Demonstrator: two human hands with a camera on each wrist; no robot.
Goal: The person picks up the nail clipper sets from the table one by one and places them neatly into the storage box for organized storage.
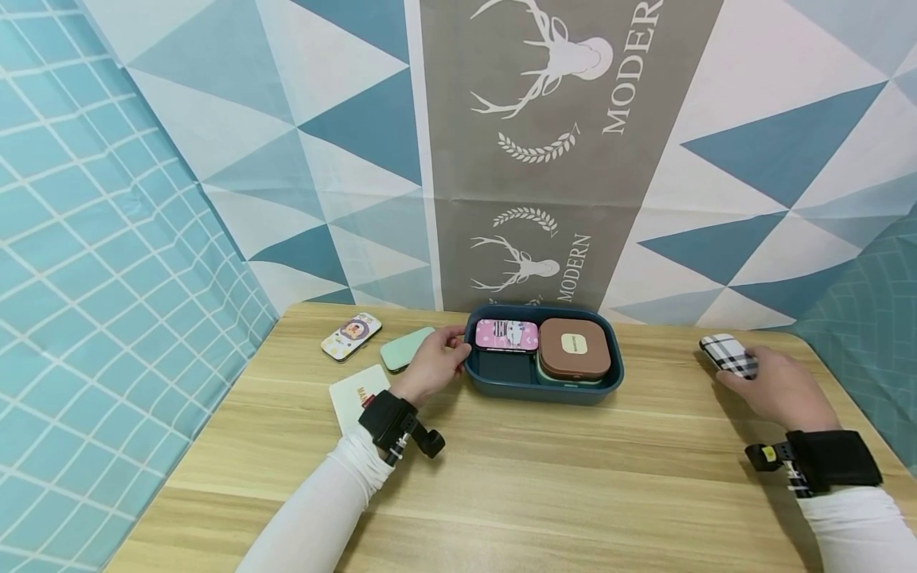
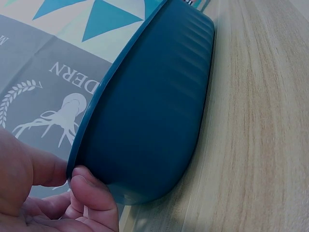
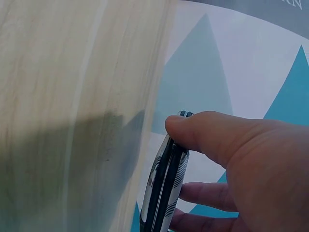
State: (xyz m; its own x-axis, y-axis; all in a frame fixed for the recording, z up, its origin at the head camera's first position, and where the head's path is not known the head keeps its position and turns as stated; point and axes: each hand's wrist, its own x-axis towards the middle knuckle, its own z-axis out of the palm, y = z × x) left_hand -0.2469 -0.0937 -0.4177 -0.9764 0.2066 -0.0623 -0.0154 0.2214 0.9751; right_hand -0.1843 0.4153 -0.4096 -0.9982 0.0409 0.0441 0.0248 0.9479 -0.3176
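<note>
My left hand (image 1: pixel 435 364) pinches the left rim of a dark blue bin (image 1: pixel 544 393); in the left wrist view, thumb and fingers meet on the edge of the bin (image 2: pixel 149 101). Inside it, a pink patterned flat case (image 1: pixel 505 335) lies at the back left. A brown square case (image 1: pixel 566 368) rests on a light green one at the right. Far to the right, my right hand (image 1: pixel 784 387) grips a small black-and-white plaid case (image 1: pixel 727 352). The right wrist view shows the dark seam along the edge of this case (image 3: pixel 166 188), between thumb and fingers.
Left of the bin lie a green flat case (image 1: pixel 403 350), a cream square item (image 1: pixel 354 398) and a white-and-yellow case with a picture (image 1: pixel 353 336). A patterned cloth wall (image 1: pixel 358 159) rises behind the wooden table (image 1: pixel 573 485).
</note>
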